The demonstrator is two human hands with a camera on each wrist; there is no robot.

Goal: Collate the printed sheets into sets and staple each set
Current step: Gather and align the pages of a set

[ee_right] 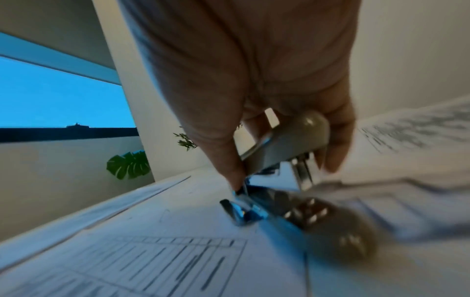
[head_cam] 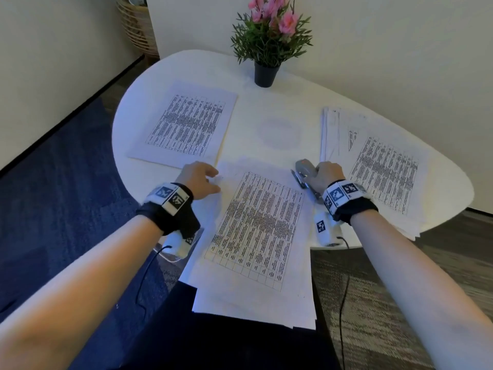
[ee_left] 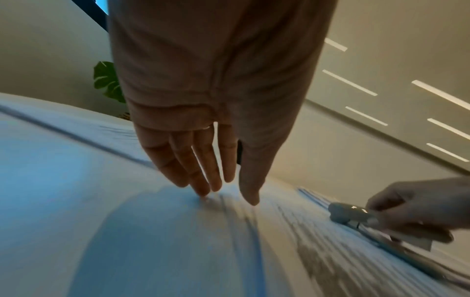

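Note:
A set of printed sheets [head_cam: 256, 231] with a table lies in front of me, hanging over the table's near edge. My left hand [head_cam: 198, 180] rests with straight fingers [ee_left: 203, 180] on the set's top left corner. My right hand [head_cam: 324, 177] grips a grey stapler [head_cam: 305, 172] at the set's top right corner; the stapler [ee_right: 287, 152] stands with its top arm lifted off its metal base, which lies on the paper. Another printed stack [head_cam: 184, 124] lies at the left, and a fanned stack [head_cam: 381, 166] at the right.
A potted plant with pink flowers [head_cam: 269, 41] stands at the back of the white oval table [head_cam: 277, 102]. A wicker basket [head_cam: 136, 25] sits on the floor at the far left. The right stack overhangs the table's edge.

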